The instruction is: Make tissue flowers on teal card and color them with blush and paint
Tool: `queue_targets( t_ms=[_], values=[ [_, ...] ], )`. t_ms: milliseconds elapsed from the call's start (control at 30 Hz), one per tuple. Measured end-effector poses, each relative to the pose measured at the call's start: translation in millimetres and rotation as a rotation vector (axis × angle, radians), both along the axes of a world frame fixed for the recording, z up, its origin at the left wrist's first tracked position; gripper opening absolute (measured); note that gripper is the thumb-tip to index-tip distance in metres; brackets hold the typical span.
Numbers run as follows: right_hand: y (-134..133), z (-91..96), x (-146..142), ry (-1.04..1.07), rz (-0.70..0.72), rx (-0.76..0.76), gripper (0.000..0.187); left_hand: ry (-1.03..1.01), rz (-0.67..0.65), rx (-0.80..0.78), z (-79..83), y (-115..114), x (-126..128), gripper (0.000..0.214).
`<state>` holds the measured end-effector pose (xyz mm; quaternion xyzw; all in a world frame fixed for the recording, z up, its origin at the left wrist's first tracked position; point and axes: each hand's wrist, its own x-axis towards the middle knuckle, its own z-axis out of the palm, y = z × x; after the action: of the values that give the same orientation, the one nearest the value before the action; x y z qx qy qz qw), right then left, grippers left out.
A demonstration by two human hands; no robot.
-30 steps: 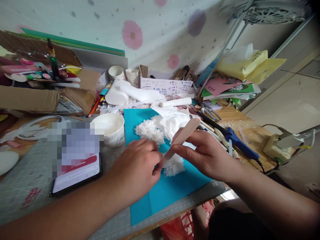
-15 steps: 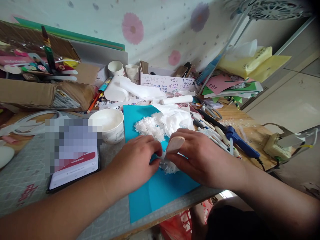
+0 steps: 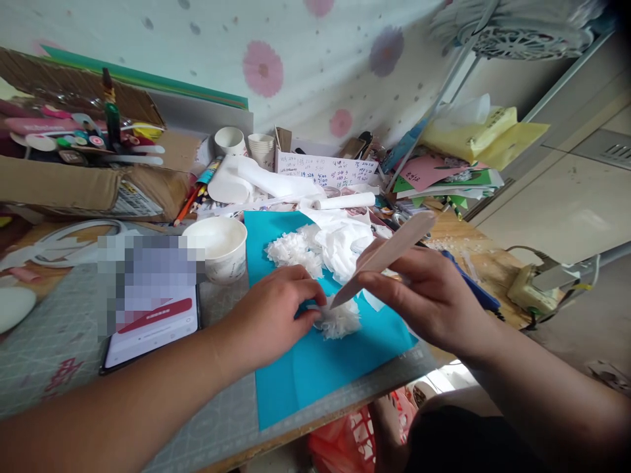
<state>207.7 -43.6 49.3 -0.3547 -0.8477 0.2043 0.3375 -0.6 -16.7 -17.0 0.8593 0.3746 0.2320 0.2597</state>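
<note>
My right hand [image 3: 426,295] grips a flat wooden craft stick [image 3: 394,253] between thumb and fingers. The stick slants down to the left, its lower tip at a small white tissue-paper ruffle [image 3: 342,322]. My left hand [image 3: 276,312] pinches the left edge of that ruffle, thumb against forefinger. Under the ruffle lies a sheet of blue paper [image 3: 280,397]. Farther back on the sheet sits a larger crinkled white tissue cluster [image 3: 294,253]. To its right is a heap of loose white tissue [image 3: 342,253].
A paper cup [image 3: 221,253] stands left of the blue sheet, beside a phone [image 3: 152,335] on a grey cutting mat [image 3: 44,341]. A cardboard box of pens [image 3: 59,180] is at back left. A blue glue gun [image 3: 473,282] lies partly behind my right hand.
My right hand has moved right and lifted away from the left, tilting the craft stick so more of it shows. The ruffle is now less covered. My left hand keeps its pinch.
</note>
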Motion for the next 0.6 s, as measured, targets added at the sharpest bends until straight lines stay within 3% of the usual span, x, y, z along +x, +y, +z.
queue_targets(
  t_ms=[167,400,600],
  values=[
    [0.5,-5.5,-0.5,-0.119,0.110,0.033,0.016,0.014,0.019,-0.014,-0.7,2.3,0.8,0.011],
    [-1.6,-5.0,-11.3,-0.317,0.111,0.070,0.023,-0.008,0.009,-0.053,-0.5,2.8,2.4,0.017],
    [-0.5,-2.8,-8.1,-0.257,0.120,0.090,0.020,-0.024,-0.011,-0.031,-1.7,2.2,2.9,0.016]
  ],
)
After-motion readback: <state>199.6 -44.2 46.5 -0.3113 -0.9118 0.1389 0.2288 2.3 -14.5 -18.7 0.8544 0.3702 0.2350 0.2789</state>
